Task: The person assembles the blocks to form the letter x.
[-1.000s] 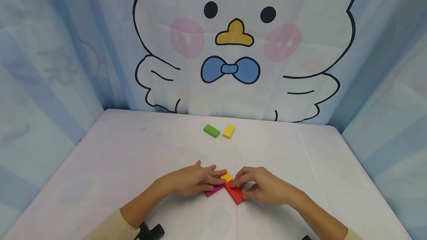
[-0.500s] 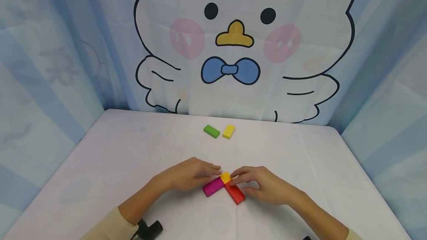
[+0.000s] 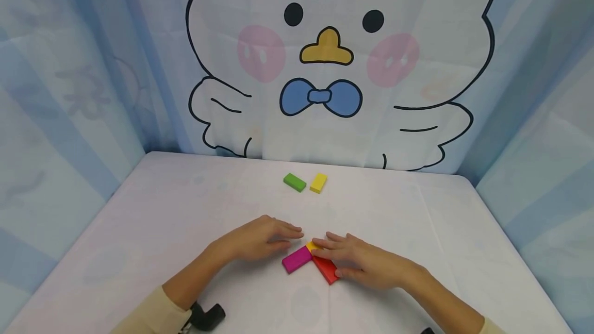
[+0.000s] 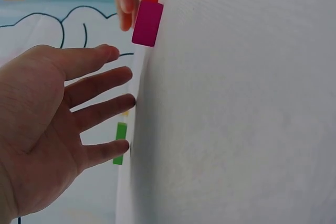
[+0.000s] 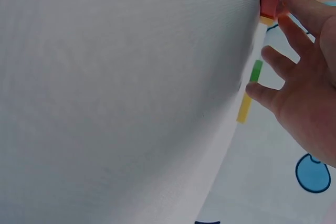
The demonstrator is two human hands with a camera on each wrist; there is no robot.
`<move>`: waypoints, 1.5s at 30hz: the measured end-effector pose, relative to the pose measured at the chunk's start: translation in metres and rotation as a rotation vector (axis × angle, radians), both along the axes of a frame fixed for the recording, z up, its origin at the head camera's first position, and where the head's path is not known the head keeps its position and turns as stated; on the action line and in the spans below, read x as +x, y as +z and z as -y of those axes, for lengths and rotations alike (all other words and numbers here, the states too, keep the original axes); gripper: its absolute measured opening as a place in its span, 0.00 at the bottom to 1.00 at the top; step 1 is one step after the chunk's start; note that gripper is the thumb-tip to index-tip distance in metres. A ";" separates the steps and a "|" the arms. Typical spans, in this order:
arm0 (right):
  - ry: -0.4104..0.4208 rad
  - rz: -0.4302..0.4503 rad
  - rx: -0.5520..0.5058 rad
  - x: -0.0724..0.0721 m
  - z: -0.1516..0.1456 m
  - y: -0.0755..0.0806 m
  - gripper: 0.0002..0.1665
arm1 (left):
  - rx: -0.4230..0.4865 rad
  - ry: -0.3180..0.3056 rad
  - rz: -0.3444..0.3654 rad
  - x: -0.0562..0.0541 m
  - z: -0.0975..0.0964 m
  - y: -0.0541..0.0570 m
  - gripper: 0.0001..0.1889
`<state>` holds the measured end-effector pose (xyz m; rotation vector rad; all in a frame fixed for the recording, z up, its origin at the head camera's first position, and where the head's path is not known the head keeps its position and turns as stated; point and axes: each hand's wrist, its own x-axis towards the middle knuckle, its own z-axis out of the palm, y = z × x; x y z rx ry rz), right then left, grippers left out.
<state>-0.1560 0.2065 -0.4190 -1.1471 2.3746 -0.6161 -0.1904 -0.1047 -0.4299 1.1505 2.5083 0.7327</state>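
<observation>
The right hand [image 3: 359,264] lies flat, fingers straight, on the red block [image 3: 326,269] and orange block [image 3: 312,246]; the left hand [image 3: 260,238], spread, hovers beside the magenta block [image 3: 297,259] on the desk [image 3: 162,231]. A careless nudge could knock them askew

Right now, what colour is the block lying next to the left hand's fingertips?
Magenta. The block shows best in the head view, lying flat beside the red block.
</observation>
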 end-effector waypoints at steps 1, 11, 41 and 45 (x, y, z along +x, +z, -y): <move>-0.001 -0.004 0.001 0.000 -0.001 0.000 0.36 | -0.003 0.004 -0.001 -0.001 0.000 0.000 0.22; -0.013 0.007 0.039 0.001 -0.003 -0.001 0.36 | 0.010 0.081 -0.032 -0.007 0.001 0.000 0.22; -0.049 0.091 0.066 0.001 0.001 0.002 0.36 | 0.057 0.489 -0.025 -0.116 -0.008 -0.001 0.26; -0.052 0.093 0.072 0.001 0.001 0.003 0.36 | 0.073 0.463 -0.005 -0.126 -0.009 -0.001 0.26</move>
